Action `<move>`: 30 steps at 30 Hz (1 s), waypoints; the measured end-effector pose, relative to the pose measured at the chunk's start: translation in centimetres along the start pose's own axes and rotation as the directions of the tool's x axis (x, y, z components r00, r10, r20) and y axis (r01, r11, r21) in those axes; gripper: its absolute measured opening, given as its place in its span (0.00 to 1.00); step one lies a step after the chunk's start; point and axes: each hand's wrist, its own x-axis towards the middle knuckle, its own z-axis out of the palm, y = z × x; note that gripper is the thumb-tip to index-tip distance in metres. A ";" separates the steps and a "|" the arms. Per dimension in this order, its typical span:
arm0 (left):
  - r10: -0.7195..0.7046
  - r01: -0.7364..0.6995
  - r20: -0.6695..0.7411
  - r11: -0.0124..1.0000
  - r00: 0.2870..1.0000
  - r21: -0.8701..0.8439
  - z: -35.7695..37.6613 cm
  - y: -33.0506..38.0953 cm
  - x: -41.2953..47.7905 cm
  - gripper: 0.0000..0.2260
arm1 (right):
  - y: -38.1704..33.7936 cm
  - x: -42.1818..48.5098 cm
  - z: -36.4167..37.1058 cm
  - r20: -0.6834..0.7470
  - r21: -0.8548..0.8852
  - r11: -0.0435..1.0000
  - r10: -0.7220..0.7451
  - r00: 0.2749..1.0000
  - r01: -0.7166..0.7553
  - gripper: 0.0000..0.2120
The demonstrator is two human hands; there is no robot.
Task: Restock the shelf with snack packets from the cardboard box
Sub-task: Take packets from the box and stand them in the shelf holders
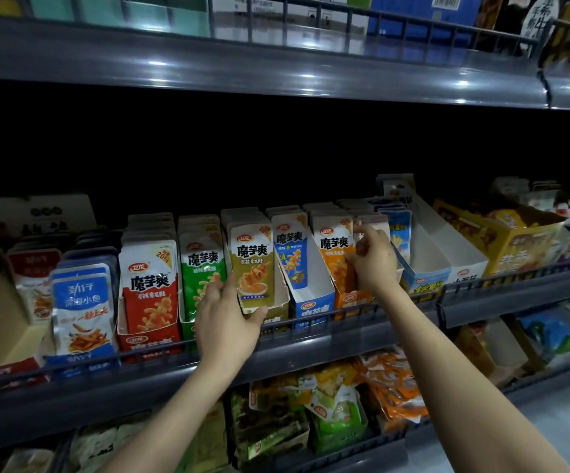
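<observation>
Mostly stocked along the dark grey metal shelf (310, 349); room left in the white card tray (447, 247), right. No sight of the cardboard box. Gripping an olive-green foil snack packet (254, 264), tray front, with left hand (225, 322); pinching orange foil packets (334, 254) with right hand (375, 257).

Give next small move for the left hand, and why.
Likely ease the olive packet down into the olive tray: the left hand grips its lower end, and its bottom edge shows in front of the tray's lip, apparently unseated. The right hand holds the orange packets.
</observation>
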 end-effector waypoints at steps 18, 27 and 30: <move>-0.009 0.009 0.019 1.000 1.000 -0.011 -0.2 0.0 0.0 0.35 | 1.0 -1.1 -0.9 -0.074 -0.109 0.986 0.120 0.990 -0.128 0.15; 0.041 -0.046 -0.098 0.998 0.994 -0.051 -2.8 0.2 -3.1 0.31 | 0.2 -4.0 -4.8 -0.021 -0.140 0.986 0.085 0.996 -0.087 0.14; 0.041 -0.047 -0.090 0.996 0.995 -0.071 -4.3 -0.7 -5.2 0.30 | -0.9 -6.5 -6.2 -0.002 -0.083 0.992 0.090 0.996 -0.090 0.11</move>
